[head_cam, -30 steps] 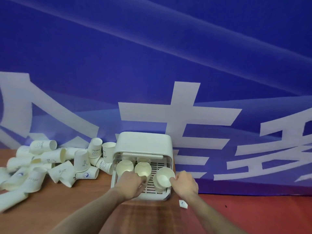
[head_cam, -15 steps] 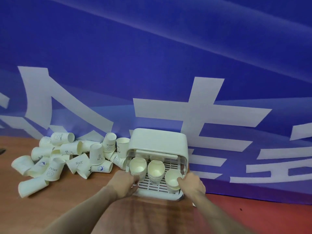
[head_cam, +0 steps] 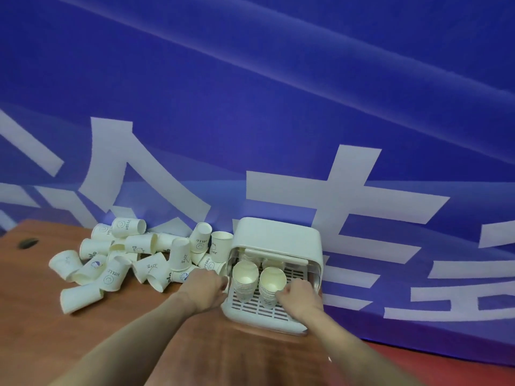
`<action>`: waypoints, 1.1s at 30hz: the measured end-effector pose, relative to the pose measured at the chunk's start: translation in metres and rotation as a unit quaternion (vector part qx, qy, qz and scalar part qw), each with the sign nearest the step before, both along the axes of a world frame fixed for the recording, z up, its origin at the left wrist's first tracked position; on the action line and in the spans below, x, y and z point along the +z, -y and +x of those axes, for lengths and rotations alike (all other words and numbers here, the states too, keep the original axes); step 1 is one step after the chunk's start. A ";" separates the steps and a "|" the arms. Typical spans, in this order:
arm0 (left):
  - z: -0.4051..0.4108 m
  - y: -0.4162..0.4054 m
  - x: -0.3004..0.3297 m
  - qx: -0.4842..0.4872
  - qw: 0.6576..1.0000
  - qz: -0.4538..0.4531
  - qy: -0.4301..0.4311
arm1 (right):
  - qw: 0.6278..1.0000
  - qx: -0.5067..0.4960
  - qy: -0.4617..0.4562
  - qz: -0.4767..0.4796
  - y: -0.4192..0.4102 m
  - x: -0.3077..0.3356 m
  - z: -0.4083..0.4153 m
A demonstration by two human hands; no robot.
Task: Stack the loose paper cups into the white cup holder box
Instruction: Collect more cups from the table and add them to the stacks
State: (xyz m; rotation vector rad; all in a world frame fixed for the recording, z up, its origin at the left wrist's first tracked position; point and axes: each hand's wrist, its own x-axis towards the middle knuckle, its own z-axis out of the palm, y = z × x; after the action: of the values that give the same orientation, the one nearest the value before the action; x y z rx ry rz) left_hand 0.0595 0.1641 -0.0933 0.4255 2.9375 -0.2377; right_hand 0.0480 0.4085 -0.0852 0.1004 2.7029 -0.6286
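Observation:
The white cup holder box (head_cam: pixel 278 238) stands open towards me on the wooden table (head_cam: pixel 83 344), against a blue banner. On its slotted tray (head_cam: pixel 250 313) stand two visible stacks of paper cups, a left stack (head_cam: pixel 245 277) and a middle stack (head_cam: pixel 272 282). My right hand (head_cam: pixel 299 298) lies curled over the tray's right part, covering a third stack that it grips. My left hand (head_cam: pixel 203 288) sits at the box's left wall, fingers curled against its edge. A pile of loose paper cups (head_cam: pixel 125 263) lies to the left of the box.
The blue banner with white characters (head_cam: pixel 334 135) hangs right behind the box and the pile. A dark hole (head_cam: pixel 28 243) marks the table's far left. A red surface (head_cam: pixel 446 371) adjoins the table on the right.
My right hand has come down over the right stack, which now sits hidden under it. My left hand moved from the tray's front to the box's left wall. The view shifted left.

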 end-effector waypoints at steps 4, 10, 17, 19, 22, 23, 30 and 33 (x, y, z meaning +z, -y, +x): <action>0.016 0.035 0.012 0.035 0.999 -0.016 -0.007 | 0.997 0.069 -0.022 -0.021 0.049 0.017 0.008; 0.043 0.105 0.021 0.125 0.992 0.019 -0.015 | 0.989 0.139 -0.026 -0.036 0.124 0.033 0.012; 0.074 0.196 0.024 0.241 0.970 0.033 0.025 | 0.978 0.203 -0.040 -0.012 0.209 0.038 0.014; 0.081 0.217 0.024 0.274 0.961 0.029 0.028 | 0.976 0.215 -0.040 -0.011 0.226 0.037 0.013; 0.089 0.258 0.018 0.315 0.948 0.033 0.025 | 0.969 0.243 -0.031 -0.013 0.264 0.032 0.010; 0.092 0.270 0.016 0.325 0.945 0.032 0.026 | 0.967 0.252 -0.028 -0.010 0.276 0.030 0.010; 0.100 0.335 -0.013 0.379 0.922 0.061 0.050 | 0.951 0.305 -0.036 0.040 0.353 0.008 0.003; 0.099 0.358 -0.028 0.395 0.912 0.096 0.058 | 0.933 0.343 -0.066 0.088 0.379 -0.008 -0.004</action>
State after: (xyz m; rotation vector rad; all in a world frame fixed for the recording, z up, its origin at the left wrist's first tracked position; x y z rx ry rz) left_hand 0.1585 -0.1934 -0.1213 -0.7075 2.7459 0.1798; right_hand 0.0442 0.0293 -0.0928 -0.8292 2.6486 -0.1792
